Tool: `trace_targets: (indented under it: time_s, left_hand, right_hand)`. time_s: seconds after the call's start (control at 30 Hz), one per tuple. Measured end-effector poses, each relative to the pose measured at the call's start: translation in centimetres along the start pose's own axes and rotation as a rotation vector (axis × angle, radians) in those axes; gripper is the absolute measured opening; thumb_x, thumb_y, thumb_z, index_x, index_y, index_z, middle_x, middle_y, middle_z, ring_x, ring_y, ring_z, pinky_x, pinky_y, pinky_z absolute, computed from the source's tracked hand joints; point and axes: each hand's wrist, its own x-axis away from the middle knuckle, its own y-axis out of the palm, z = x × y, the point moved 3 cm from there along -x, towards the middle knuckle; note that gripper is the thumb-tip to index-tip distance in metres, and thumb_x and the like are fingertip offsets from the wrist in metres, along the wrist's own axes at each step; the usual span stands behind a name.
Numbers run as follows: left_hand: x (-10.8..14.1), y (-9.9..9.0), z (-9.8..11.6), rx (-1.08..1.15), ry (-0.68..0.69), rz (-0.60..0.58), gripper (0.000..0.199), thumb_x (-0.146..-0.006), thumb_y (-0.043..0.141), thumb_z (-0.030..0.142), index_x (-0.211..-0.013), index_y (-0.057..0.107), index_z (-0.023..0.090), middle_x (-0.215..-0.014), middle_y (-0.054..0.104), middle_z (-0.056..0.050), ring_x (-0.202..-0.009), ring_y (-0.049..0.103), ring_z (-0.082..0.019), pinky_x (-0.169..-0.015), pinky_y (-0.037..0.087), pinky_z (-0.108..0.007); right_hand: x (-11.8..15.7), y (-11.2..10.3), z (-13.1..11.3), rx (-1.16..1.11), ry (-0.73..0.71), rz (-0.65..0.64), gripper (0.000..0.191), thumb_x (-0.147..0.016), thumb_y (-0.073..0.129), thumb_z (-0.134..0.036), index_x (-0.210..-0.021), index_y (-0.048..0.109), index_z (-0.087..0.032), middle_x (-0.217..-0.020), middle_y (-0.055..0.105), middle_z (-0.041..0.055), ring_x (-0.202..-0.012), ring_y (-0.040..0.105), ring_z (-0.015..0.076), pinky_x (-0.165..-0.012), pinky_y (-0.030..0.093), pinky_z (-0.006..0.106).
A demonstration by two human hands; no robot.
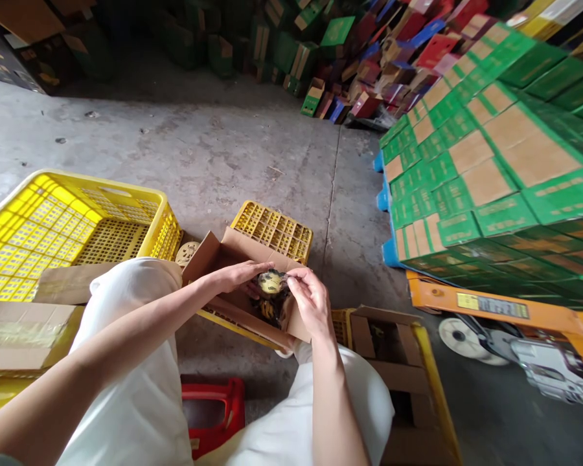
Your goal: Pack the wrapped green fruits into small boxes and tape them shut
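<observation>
A small packet point(271, 282) in clear wrapping, with a pale yellow face and dark edges, is held between my two hands over a cardboard box point(226, 254) with its flaps spread. My left hand point(240, 277) has its fingers stretched along the packet's far side, with other fingertips against its left edge. My right hand point(313, 301) is bent round, pinching the packet's right edge. Beneath it, inside the box, lie dark items with yellow markings point(270, 310); their kind is unclear. The box rests on a yellow plastic crate point(276, 228).
To the left stands a large yellow crate point(162, 220), near a taped carton point(26, 333). A red stool-like object point(236, 404) is between my legs. More cartons point(401, 375) lie at right, beside an orange pallet jack point(495, 304) and stacked green boxes point(500, 200). Loose boxes point(340, 35) heap behind.
</observation>
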Motion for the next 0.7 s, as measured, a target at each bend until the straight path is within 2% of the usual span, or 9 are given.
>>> trace_targets:
  time_s: [0.1, 0.2, 0.27, 0.33, 0.4, 0.5, 0.57, 0.7]
  left_hand:
    - [0.3, 0.7, 0.0, 0.057, -0.058, -0.149, 0.061, -0.084, 0.083, 0.072, -0.11, 0.082, 0.016, -0.102, 0.084, -0.012, -0.072, 0.075, -0.021, -0.065, 0.058, -0.031]
    - [0.5, 0.6, 0.6, 0.142, 0.04, -0.092, 0.057, -0.077, 0.094, 0.064, -0.106, 0.082, 0.017, -0.104, 0.083, -0.011, -0.078, 0.075, -0.021, -0.073, 0.061, -0.032]
    - [0.6, 0.5, 1.1, 0.168, 0.129, -0.04, 0.055, -0.076, 0.096, 0.06, -0.107, 0.082, 0.017, -0.103, 0.083, -0.01, -0.085, 0.075, -0.021, -0.076, 0.06, -0.031]
    - [0.8, 0.3, 1.5, 0.16, 0.224, -0.009, 0.054, -0.076, 0.097, 0.057, -0.109, 0.081, 0.017, -0.099, 0.081, -0.007, -0.086, 0.074, -0.02, -0.074, 0.057, -0.028]
    - [0.9, 0.3, 1.8, 0.135, 0.299, 0.013, 0.054, -0.073, 0.1, 0.052, -0.108, 0.079, 0.016, -0.095, 0.08, -0.005, -0.083, 0.072, -0.018, -0.074, 0.053, -0.026]
    - [1.0, 0.3, 2.0, 0.092, 0.374, 0.046, 0.055, -0.068, 0.104, 0.045, -0.106, 0.078, 0.015, -0.093, 0.078, -0.003, -0.083, 0.07, -0.016, -0.078, 0.051, -0.025]
    - [0.9, 0.2, 1.8, 0.087, 0.388, 0.064, 0.051, -0.071, 0.102, 0.047, -0.104, 0.079, 0.015, -0.092, 0.078, -0.003, -0.083, 0.069, -0.016, -0.077, 0.049, -0.025]
    - [0.6, -0.1, 1.4, 0.2, 0.311, 0.055, 0.056, -0.073, 0.101, 0.048, -0.115, 0.079, 0.019, -0.1, 0.079, -0.003, -0.089, 0.072, -0.017, -0.077, 0.05, -0.025]
  right_hand:
    - [-0.1, -0.1, 0.3, -0.036, -0.025, 0.036, 0.021, -0.096, 0.073, -0.047, -0.101, 0.077, -0.027, -0.109, 0.082, 0.0061, -0.108, 0.077, 0.0264, -0.1, 0.061, 0.038]
    - [-0.3, -0.6, 0.9, -0.065, 0.024, 0.135, 0.034, -0.093, 0.078, -0.056, -0.111, 0.079, -0.027, -0.126, 0.081, 0.0088, -0.122, 0.075, 0.0294, -0.108, 0.06, 0.043]
    - [-0.3, -0.8, 1.3, -0.104, 0.136, 0.169, 0.049, -0.092, 0.075, -0.069, -0.118, 0.08, -0.027, -0.127, 0.082, 0.0101, -0.115, 0.077, 0.0309, -0.097, 0.065, 0.043]
    - [-0.2, -0.7, 1.6, -0.143, 0.232, 0.138, 0.062, -0.092, 0.065, -0.081, -0.119, 0.081, -0.028, -0.122, 0.083, 0.0109, -0.103, 0.08, 0.0312, -0.081, 0.069, 0.041]
    - [-0.1, -0.6, 1.7, -0.14, 0.251, 0.078, 0.067, -0.092, 0.061, -0.085, -0.116, 0.082, -0.027, -0.115, 0.084, 0.0104, -0.093, 0.08, 0.0301, -0.072, 0.067, 0.039]
    - [-0.2, -0.7, 2.1, -0.064, 0.186, 0.082, 0.055, -0.087, 0.077, -0.074, -0.11, 0.084, -0.024, -0.102, 0.084, 0.0081, -0.087, 0.078, 0.0275, -0.074, 0.064, 0.037]
    - [-0.3, -0.8, 2.7, -0.025, 0.145, 0.116, 0.045, -0.085, 0.083, -0.064, -0.102, 0.084, -0.022, -0.091, 0.082, 0.0061, -0.081, 0.075, 0.0247, -0.074, 0.061, 0.035]
    - [-0.6, -1.1, 3.6, -0.054, 0.107, 0.15, 0.037, -0.088, 0.08, -0.059, -0.087, 0.079, -0.022, -0.078, 0.073, 0.0022, -0.072, 0.067, 0.0197, -0.07, 0.054, 0.032]
